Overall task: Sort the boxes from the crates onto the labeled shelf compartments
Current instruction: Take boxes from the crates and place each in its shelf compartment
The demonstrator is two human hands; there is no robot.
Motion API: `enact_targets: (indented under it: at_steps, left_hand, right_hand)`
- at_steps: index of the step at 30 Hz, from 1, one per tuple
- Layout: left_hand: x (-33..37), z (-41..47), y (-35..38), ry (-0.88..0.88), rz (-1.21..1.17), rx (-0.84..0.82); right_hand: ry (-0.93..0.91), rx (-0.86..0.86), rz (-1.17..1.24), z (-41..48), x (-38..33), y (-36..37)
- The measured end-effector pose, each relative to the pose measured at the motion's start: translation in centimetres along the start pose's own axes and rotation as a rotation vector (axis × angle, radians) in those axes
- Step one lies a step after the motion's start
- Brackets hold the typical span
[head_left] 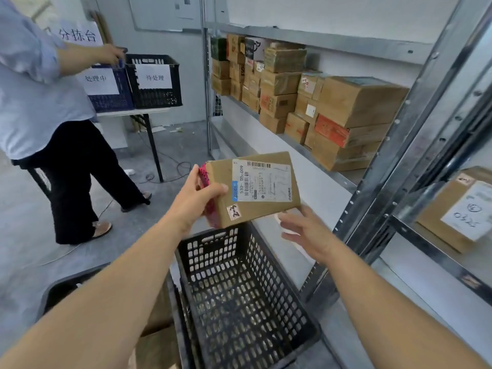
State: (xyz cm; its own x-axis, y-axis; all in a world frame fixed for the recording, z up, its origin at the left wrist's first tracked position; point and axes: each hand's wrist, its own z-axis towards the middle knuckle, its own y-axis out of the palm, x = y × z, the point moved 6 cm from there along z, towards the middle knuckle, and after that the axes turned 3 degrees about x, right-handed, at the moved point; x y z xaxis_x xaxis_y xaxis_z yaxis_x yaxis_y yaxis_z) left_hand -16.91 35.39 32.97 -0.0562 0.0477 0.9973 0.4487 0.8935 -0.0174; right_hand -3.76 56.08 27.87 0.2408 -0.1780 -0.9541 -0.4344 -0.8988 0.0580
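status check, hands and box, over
Left hand grips labelled box by its end. Right hand open just under it. Box above black crate. Path to shelf unblocked.

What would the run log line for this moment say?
left hand: grips cardboard box | right hand: open, beside box's lower corner | black crate: below box | shelf: box not yet placed

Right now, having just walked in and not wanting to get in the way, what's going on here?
The camera wearer's left hand grips a labelled cardboard box above a black crate, while the right hand is open by its lower corner. Stacked boxes sit on the shelf ahead. Another person has a hand at the blue crate on a table.
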Motion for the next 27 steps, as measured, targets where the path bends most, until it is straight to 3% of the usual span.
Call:
enact_targets:
  at_steps: [3, 7, 12, 16, 19, 23, 27]
  left_hand:
    - [2.2, 0.0, 0.1, 0.037, 0.102, -0.124]
    - [4.0, -0.3, 2.1, 0.011, 0.2, -0.403]
    - [5.2, -0.5, 6.2, -0.02, 0.243, -0.713]
    - [5.9, -1.2, 10.0, -0.047, 0.23, -0.892]
    - [6.2, -1.6, 12.5, -0.034, 0.212, -0.928]
    - [6.8, -1.1, 14.7, 0.072, 0.065, -0.692]
    - [5.0, -4.0, 19.0, 0.06, 0.013, -0.697]
  right_hand:
    - [-0.112, 0.121, -0.181, -1.5, -2.8, -3.6]
    - [-0.282, 0.022, -0.416, -4.6, -7.0, -4.5]
    - [-0.138, -0.233, -0.613, -8.2, -7.6, -3.1]
    - [-0.066, -0.22, -0.559, -10.5, -6.8, -4.5]
    - [-0.07, -0.134, -0.499, -11.9, -6.0, -6.5]
    - [-0.166, 0.068, -0.324, -14.0, -6.1, -10.9]
    - [-0.323, 0.279, -0.126, -17.0, -6.8, -15.3]
